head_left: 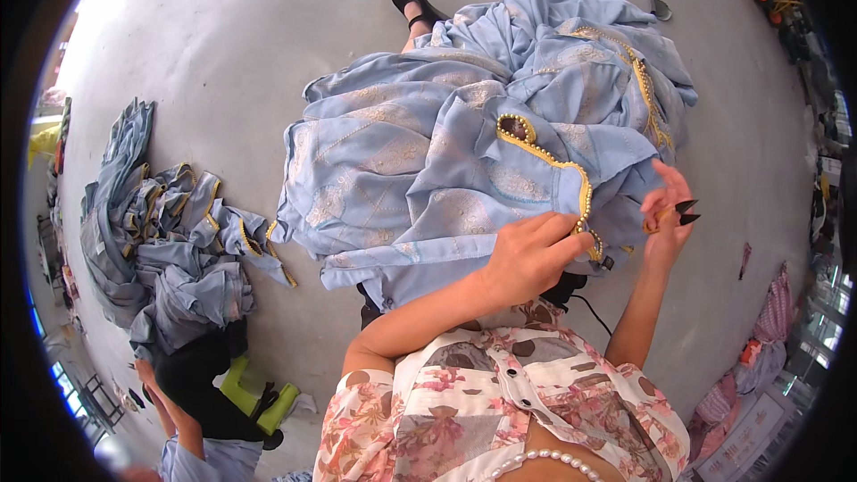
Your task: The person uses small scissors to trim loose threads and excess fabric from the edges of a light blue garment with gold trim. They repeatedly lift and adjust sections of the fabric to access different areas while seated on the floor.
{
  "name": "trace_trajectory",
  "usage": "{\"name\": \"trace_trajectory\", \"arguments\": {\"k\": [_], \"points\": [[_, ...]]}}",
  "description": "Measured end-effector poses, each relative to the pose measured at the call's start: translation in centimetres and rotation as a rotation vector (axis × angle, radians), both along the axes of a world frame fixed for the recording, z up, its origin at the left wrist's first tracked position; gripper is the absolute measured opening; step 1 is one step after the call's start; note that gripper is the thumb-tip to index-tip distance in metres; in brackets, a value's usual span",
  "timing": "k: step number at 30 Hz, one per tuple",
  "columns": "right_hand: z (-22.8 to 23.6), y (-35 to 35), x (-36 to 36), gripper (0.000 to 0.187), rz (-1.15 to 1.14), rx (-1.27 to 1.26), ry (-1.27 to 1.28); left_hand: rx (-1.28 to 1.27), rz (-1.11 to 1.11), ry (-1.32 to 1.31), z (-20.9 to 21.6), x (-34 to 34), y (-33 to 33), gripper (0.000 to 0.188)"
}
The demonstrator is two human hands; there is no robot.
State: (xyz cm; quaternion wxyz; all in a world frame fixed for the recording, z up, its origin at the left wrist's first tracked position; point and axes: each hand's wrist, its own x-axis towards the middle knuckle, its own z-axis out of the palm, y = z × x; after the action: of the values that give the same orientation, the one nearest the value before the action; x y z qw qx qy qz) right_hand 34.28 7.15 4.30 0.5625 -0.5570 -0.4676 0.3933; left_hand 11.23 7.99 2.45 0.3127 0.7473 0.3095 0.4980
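A light blue garment (384,161) with pale woven patterns lies spread over my lap and out in front of me. Yellow trim edged with gold beads (585,189) runs along its opening, past a small beaded keyhole (515,128). My left hand (527,259) is closed in a pinch on this trim near its lower end. To the right of the cloth, my raised right hand (666,205) has its fingers curled round small thread snips (686,212). Their dark pointed blades stick out to the right, away from the trim; the handle is mostly hidden.
More blue cloth with beaded trim (647,89) is heaped at the far side. A foot in a black shoe (415,7) shows beyond it. At left, another person (201,455) sits by a pile of similar garments (170,250) and a green stool (259,397). Pink bundles (714,406) lie at right.
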Motion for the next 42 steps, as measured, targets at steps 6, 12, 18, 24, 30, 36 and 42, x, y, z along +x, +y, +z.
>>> {"name": "trace_trajectory", "arguments": {"k": [6,12,18,24,30,36,42], "points": [[0.2,-0.9,-5.9,0.045,0.4,-0.004,-0.405,-0.063,0.056,-0.039,-0.3,-0.2,-0.2,0.041],[-1.3,-2.5,-0.4,0.029,0.069,0.128,-0.411,-0.048,0.126,0.289,-0.2,-4.3,-1.1,0.06],[-4.7,-6.1,16.9,0.024,-0.888,-0.162,0.056,-0.299,0.15,0.682,-4.7,-13.0,-6.2,0.053],[-11.3,-7.6,16.2,0.023,-0.996,-0.351,-0.035,-0.093,0.269,0.684,-0.7,-15.8,-4.4,0.04],[-9.1,-5.6,14.4,0.017,-0.849,-0.381,0.015,0.479,0.473,0.713,7.4,-16.3,-1.9,0.016],[-10.9,-9.5,19.7,0.021,-0.587,-0.411,0.07,-0.007,-0.026,0.802,-2.1,-15.6,-2.4,0.023],[-2.7,-5.8,13.7,0.032,-0.7,-0.107,-0.324,-0.071,0.215,0.512,-1.9,-15.3,-5.2,0.022]]}}
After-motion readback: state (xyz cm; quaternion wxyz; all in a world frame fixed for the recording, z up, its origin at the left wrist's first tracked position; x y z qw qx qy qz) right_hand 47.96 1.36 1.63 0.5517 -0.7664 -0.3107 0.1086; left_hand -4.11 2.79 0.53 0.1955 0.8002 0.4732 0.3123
